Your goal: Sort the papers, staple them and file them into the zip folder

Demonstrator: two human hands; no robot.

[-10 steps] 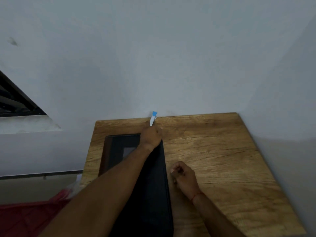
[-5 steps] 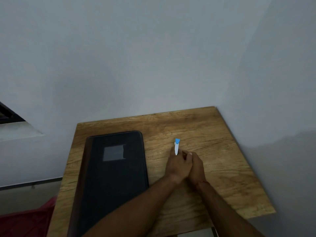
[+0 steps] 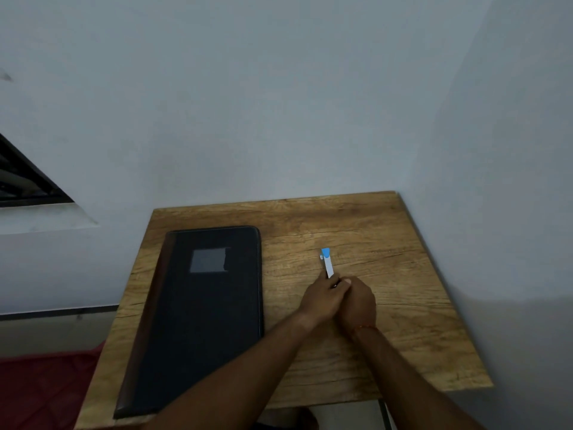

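My left hand [image 3: 322,301] had its fingers curled round the lower end of the blue-tipped white tool [image 3: 327,264], which stuck out beyond my knuckles over the wooden table [image 3: 387,237]. My right hand [image 3: 359,305] was curled tight against the left, thumb by the tool's base; whether it gripped, I could not tell. The black zip folder [image 3: 210,321] lay closed and flat to the left, apart from both hands.
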